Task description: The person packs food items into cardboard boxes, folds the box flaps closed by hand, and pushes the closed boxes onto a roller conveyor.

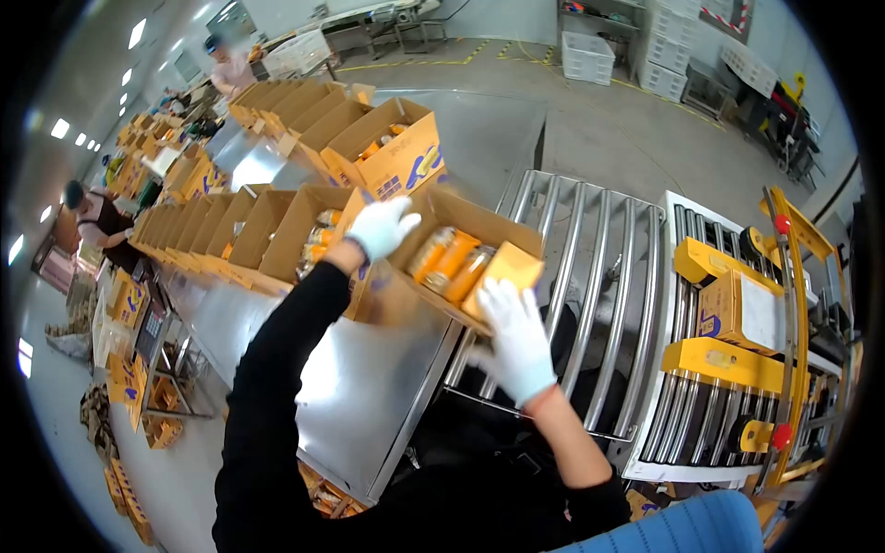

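An open cardboard carton [516, 232] sits in front of me where the metal table meets the roller conveyor. Inside it lie several orange-and-clear packets [444, 255]. My left hand [383, 228], in a white glove, rests at the carton's left edge with its fingers stretched out. My right hand [513, 343], also gloved, lies with fingers spread on a yellow-orange flap or panel [513, 269] at the carton's right end. Its thumb is blurred beside the carton's near side. The carton's lower left side is smeared by motion.
Rows of open cartons [265, 230] line the metal table [346, 387] on my left. The roller conveyor [576, 267] leads right to a yellow-framed machine [710, 364] holding a closed carton [728, 311]. Two people [101, 221] stand farther left. White crates [587, 58] stand behind.
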### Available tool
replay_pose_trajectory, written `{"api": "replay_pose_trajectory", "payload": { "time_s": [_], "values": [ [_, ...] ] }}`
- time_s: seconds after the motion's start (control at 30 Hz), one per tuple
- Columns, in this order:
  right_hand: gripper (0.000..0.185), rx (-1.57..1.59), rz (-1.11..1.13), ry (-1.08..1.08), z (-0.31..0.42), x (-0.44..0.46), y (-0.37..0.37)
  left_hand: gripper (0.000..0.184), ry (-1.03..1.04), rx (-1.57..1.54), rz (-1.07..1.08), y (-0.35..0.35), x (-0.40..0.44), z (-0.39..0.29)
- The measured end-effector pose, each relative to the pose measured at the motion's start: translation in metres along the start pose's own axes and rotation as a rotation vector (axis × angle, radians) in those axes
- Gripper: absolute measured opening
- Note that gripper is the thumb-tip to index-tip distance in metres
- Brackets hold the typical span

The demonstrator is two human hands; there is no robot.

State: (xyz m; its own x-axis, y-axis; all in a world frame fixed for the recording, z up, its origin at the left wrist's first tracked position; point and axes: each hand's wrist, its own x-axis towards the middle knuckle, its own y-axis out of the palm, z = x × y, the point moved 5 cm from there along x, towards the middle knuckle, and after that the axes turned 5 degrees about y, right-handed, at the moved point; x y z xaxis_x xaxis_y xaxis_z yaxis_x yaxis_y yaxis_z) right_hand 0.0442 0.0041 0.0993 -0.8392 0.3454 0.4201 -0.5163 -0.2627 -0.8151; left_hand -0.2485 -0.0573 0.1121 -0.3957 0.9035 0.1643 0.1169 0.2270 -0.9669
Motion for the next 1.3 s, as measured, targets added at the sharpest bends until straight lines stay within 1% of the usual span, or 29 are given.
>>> {"api": "replay_pose_trajectory", "payload": {
  "time_s": [0.03,0.07,0.1,0.17,0.2,0.23,0.27,0.3,0.37,0.4,0.43,0.5,0.53,0.6,0.63,0.67,0.73,0.77,0.8,0.87,0.9,0.93,1.0,1.07,1.1,1.17,1.2,1.27,1.3],
  "values": [
    [0.060,-0.061,-0.014,0.013,-0.031,0.004,0.013,0.045,0.054,-0.104,-0.078,-0.003,-0.018,-0.018],
    [0.044,0.034,-0.082,-0.094,-0.053,0.001,0.015,0.047,0.034,-0.275,0.021,-0.005,-0.027,-0.035],
    [0.037,0.181,-0.013,-0.116,-0.060,0.006,0.006,0.043,0.083,-0.354,0.118,-0.006,-0.033,-0.050],
    [0.039,0.474,0.219,-0.020,-0.069,0.017,-0.003,0.040,0.145,-0.445,0.044,0.014,-0.030,-0.050],
    [0.046,0.472,0.333,0.172,-0.072,0.026,-0.009,0.040,0.140,-0.456,0.039,0.029,-0.023,-0.043],
    [0.054,0.592,0.283,0.252,-0.076,0.034,-0.007,0.038,0.223,-0.204,-0.045,0.040,-0.011,-0.036],
    [0.063,0.327,0.124,0.063,-0.073,0.050,-0.013,0.037,0.298,0.053,-0.126,0.054,-0.003,-0.033],
    [0.073,0.064,-0.034,-0.128,-0.066,0.065,-0.019,0.037,0.348,0.261,-0.319,0.067,0.000,-0.039],
    [0.087,-0.213,-0.154,-0.059,-0.055,0.087,-0.029,0.041,-0.201,-0.238,-0.393,0.059,0.004,-0.043],
    [0.089,-0.204,-0.156,0.033,-0.058,0.083,-0.023,0.053,-0.257,-0.388,-0.449,0.058,-0.004,-0.039],
    [0.092,-0.145,-0.139,0.060,-0.052,0.071,-0.018,0.053,-0.260,-0.378,-0.450,0.066,-0.014,-0.032],
    [0.096,-0.037,0.071,0.001,-0.039,0.027,0.000,0.056,-0.320,-1.096,-0.325,0.101,-0.022,-0.008],
    [0.096,-0.038,0.075,0.001,-0.043,0.015,-0.002,0.057,-0.348,-1.186,-0.182,0.097,-0.024,-0.016],
    [0.098,-0.219,0.141,0.058,-0.067,-0.003,-0.010,0.049,-0.312,-1.006,-0.255,0.093,-0.006,-0.048],
    [0.100,-0.263,0.180,0.145,-0.078,-0.003,-0.025,0.039,-0.378,-1.075,-0.301,0.089,0.003,-0.078],
    [0.100,-0.329,0.113,0.208,-0.096,-0.005,-0.037,0.033,-0.292,-0.861,-0.456,0.099,0.017,-0.103],
    [0.106,-0.492,0.092,0.306,-0.132,-0.006,-0.053,0.043,-0.155,-0.889,-0.507,0.132,0.032,-0.183],
    [0.109,-0.541,0.098,0.339,-0.150,-0.007,-0.061,0.049,-0.046,-0.975,-0.398,0.151,0.034,-0.226],
    [0.111,-0.606,0.071,0.372,-0.178,-0.014,-0.064,0.054,0.067,-1.137,-0.139,0.168,0.033,-0.260],
    [0.115,-0.622,0.052,0.539,-0.215,-0.029,-0.087,0.066,0.111,-1.408,0.696,0.183,0.008,-0.299],
    [0.115,-0.649,-0.054,0.458,-0.236,-0.044,-0.098,0.065,0.146,-1.365,0.658,0.154,-0.005,-0.290],
    [0.114,-0.634,-0.053,0.469,-0.247,-0.056,-0.109,0.058,0.200,-1.172,0.452,0.129,-0.011,-0.264],
    [0.112,-0.605,-0.047,0.486,-0.263,-0.076,-0.120,0.044,0.196,-0.684,-0.202,0.064,-0.032,-0.183],
    [0.104,-0.613,-0.118,0.470,-0.272,-0.089,-0.130,0.030,-0.036,-0.158,-0.595,-0.005,-0.065,-0.093],
    [0.104,-0.608,-0.121,0.466,-0.267,-0.085,-0.131,0.023,-0.221,0.103,-0.658,-0.022,-0.085,-0.048],
    [0.094,-0.624,-0.075,0.552,-0.241,-0.075,-0.129,0.010,-0.569,0.418,-0.508,-0.019,-0.120,0.017],
    [0.095,-0.563,-0.046,0.528,-0.227,-0.066,-0.119,0.010,-0.453,0.392,-0.442,-0.008,-0.123,0.013],
    [0.099,-0.054,-0.067,0.360,-0.178,-0.040,-0.070,0.015,-0.248,0.301,-0.366,0.000,-0.128,-0.018],
    [0.100,0.086,0.002,0.283,-0.141,-0.025,-0.042,0.014,-0.175,0.196,-0.328,-0.002,-0.134,-0.043]
  ]
}}
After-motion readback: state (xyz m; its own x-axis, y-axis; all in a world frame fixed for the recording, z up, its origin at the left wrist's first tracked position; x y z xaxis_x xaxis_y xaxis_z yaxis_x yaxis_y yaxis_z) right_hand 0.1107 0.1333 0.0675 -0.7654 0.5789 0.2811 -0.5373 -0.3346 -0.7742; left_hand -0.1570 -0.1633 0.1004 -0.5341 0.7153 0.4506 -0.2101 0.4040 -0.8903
